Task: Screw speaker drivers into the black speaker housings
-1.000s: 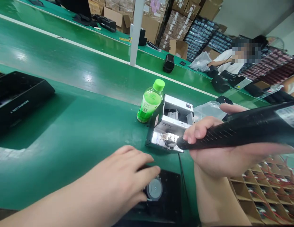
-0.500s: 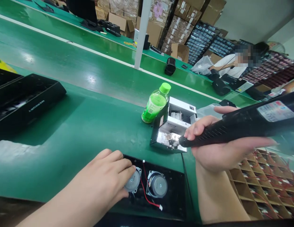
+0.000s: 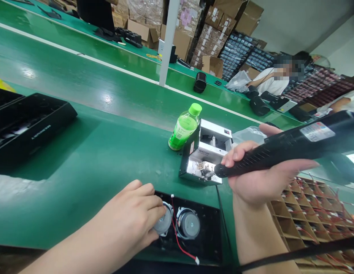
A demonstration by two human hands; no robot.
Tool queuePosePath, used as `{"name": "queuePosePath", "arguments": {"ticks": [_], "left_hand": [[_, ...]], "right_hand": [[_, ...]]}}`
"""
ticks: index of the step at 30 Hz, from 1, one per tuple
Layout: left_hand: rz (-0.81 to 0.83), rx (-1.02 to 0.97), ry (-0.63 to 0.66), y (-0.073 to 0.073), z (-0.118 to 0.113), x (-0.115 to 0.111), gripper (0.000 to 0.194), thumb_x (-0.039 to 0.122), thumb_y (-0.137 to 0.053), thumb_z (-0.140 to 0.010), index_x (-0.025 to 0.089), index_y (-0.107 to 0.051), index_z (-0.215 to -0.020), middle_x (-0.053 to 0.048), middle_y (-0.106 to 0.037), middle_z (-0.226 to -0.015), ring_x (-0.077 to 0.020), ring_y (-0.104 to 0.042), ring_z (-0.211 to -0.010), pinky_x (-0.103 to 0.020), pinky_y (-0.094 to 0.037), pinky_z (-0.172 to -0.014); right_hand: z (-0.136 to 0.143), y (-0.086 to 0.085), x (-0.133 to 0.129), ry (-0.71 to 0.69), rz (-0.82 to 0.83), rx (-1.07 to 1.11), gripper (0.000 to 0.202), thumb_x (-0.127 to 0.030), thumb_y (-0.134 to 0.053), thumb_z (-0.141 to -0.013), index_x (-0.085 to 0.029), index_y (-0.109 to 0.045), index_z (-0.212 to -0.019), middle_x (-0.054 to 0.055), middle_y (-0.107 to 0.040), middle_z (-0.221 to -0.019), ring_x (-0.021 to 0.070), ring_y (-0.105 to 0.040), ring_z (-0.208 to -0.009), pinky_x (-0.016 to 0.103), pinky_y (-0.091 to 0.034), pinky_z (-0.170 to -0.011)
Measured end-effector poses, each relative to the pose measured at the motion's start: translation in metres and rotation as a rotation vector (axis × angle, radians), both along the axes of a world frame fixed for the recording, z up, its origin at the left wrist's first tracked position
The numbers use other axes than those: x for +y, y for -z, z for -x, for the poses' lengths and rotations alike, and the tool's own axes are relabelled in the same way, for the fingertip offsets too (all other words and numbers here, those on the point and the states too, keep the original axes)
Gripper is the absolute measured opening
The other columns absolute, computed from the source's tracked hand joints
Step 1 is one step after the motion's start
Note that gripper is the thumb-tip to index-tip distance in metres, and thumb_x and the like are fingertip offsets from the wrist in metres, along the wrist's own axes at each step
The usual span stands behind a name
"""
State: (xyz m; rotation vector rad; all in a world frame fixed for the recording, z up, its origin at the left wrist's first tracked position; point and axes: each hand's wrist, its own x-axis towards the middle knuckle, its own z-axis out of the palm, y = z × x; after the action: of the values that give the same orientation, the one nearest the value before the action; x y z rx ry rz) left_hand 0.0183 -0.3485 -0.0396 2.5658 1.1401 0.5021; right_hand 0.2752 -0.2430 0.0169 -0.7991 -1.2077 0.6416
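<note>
My left hand (image 3: 137,217) has its fingers curled over the left round speaker (image 3: 164,220), which lies on a black panel (image 3: 208,228). A second speaker (image 3: 189,224) sits beside it, and a red wire (image 3: 179,245) with white plugs crosses between the two. My right hand (image 3: 256,175) grips a black electric screwdriver (image 3: 268,152). The tool's tip is at the metal front of a small screw feeder (image 3: 207,154), behind the panel. Whether the tip touches a screw is too small to tell.
A green-capped bottle (image 3: 184,127) stands against the feeder's left side. Black housings (image 3: 37,125) lie at the left. A divided cardboard box (image 3: 288,228) with wired parts is at the right. Across the line sits a person (image 3: 272,83).
The view has shifted slightly. My right hand and the screwdriver stay at the feeder, and a black cable now shows across my right forearm. My left hand remains on the left speaker.
</note>
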Motion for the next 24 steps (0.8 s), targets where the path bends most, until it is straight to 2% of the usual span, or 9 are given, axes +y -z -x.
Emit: {"name": "queuePosePath", "arguments": {"ticks": [3, 6, 8, 10, 13, 15, 19, 21, 24], "left_hand": [[0.012, -0.025, -0.032, 0.004, -0.003, 0.000, 0.016, 0.037, -0.086, -0.095, 0.027, -0.079, -0.105, -0.001, -0.080, -0.094, -0.0223, -0.063, -0.090, -0.039, -0.040, -0.080], [0.047, -0.023, -0.048, 0.009, -0.005, 0.001, 0.021, 0.033, -0.092, -0.088, 0.027, -0.079, -0.104, 0.000, -0.081, -0.095, -0.0232, -0.064, -0.091, -0.040, -0.038, -0.079], [0.072, -0.021, -0.045, 0.010, -0.005, 0.003, 0.027, 0.030, -0.096, -0.084, 0.028, -0.080, -0.105, 0.002, -0.082, -0.098, -0.0231, -0.065, -0.091, -0.041, -0.037, -0.079], [0.083, -0.037, -0.038, 0.011, -0.005, 0.004, 0.032, 0.028, -0.098, -0.081, 0.028, -0.080, -0.107, 0.003, -0.083, -0.101, -0.0226, -0.065, -0.091, -0.042, -0.035, -0.079], [0.091, -0.065, -0.038, 0.010, -0.003, 0.005, 0.035, 0.027, -0.099, -0.079, 0.027, -0.080, -0.109, 0.005, -0.084, -0.106, -0.0221, -0.065, -0.091, -0.041, -0.033, -0.079], [0.102, -0.079, -0.036, 0.009, -0.003, 0.005, 0.034, 0.027, -0.100, -0.079, 0.027, -0.080, -0.107, 0.005, -0.084, -0.105, -0.0216, -0.064, -0.090, -0.041, -0.032, -0.079], [0.129, -0.092, -0.030, 0.008, -0.003, 0.005, 0.035, 0.029, -0.100, -0.079, 0.028, -0.080, -0.107, 0.006, -0.083, -0.102, -0.0209, -0.064, -0.089, -0.041, -0.032, -0.078], [0.140, -0.068, -0.032, 0.007, -0.004, 0.004, 0.034, 0.029, -0.100, -0.079, 0.028, -0.080, -0.107, 0.004, -0.082, -0.100, -0.0218, -0.065, -0.091, -0.040, -0.032, -0.079], [0.154, -0.018, -0.038, 0.006, -0.004, 0.005, 0.031, 0.032, -0.099, -0.081, 0.028, -0.080, -0.105, 0.001, -0.081, -0.096, -0.0236, -0.065, -0.092, -0.040, -0.034, -0.080]], "right_hand": [[-0.001, -0.001, -0.001, -0.003, 0.018, -0.012, 0.075, -0.091, -0.052, -0.093, -0.023, -0.063, -0.122, -0.004, -0.064, -0.062, 0.0190, -0.059, -0.045, 0.033, -0.050, -0.043], [-0.003, -0.003, -0.001, -0.003, 0.026, -0.011, 0.077, -0.089, -0.062, -0.089, -0.020, -0.067, -0.123, 0.000, -0.071, -0.072, 0.0225, -0.070, -0.061, 0.038, -0.060, -0.057], [-0.002, -0.005, 0.001, -0.006, 0.014, 0.006, 0.074, -0.086, -0.061, -0.091, -0.020, -0.066, -0.122, -0.001, -0.069, -0.070, 0.0203, -0.065, -0.055, 0.036, -0.055, -0.052], [0.001, -0.006, 0.003, -0.006, 0.013, 0.035, 0.069, -0.088, -0.055, -0.092, -0.023, -0.064, -0.113, -0.004, -0.062, -0.061, 0.0174, -0.053, -0.044, 0.032, -0.044, -0.042], [0.005, -0.007, 0.006, 0.009, 0.035, 0.066, 0.072, -0.096, -0.052, -0.086, -0.025, -0.060, -0.097, -0.006, -0.054, -0.053, 0.0171, -0.046, -0.038, 0.030, -0.035, -0.035], [0.005, -0.007, 0.007, 0.025, 0.022, 0.054, 0.075, -0.097, -0.050, -0.085, -0.025, -0.062, -0.098, -0.006, -0.054, -0.052, 0.0175, -0.045, -0.036, 0.031, -0.034, -0.032], [0.005, -0.006, 0.009, 0.054, -0.035, 0.007, 0.078, -0.094, -0.045, -0.091, -0.022, -0.066, -0.114, -0.006, -0.056, -0.052, 0.0182, -0.046, -0.034, 0.032, -0.035, -0.028], [0.005, -0.005, 0.006, 0.058, -0.040, 0.019, 0.078, -0.094, -0.045, -0.091, -0.022, -0.066, -0.115, -0.006, -0.056, -0.052, 0.0176, -0.046, -0.034, 0.030, -0.036, -0.030], [0.005, -0.001, -0.005, -0.011, 0.043, 0.052, 0.076, -0.093, -0.047, -0.092, -0.023, -0.067, -0.115, -0.006, -0.056, -0.054, 0.0162, -0.046, -0.035, 0.028, -0.038, -0.033]]}}
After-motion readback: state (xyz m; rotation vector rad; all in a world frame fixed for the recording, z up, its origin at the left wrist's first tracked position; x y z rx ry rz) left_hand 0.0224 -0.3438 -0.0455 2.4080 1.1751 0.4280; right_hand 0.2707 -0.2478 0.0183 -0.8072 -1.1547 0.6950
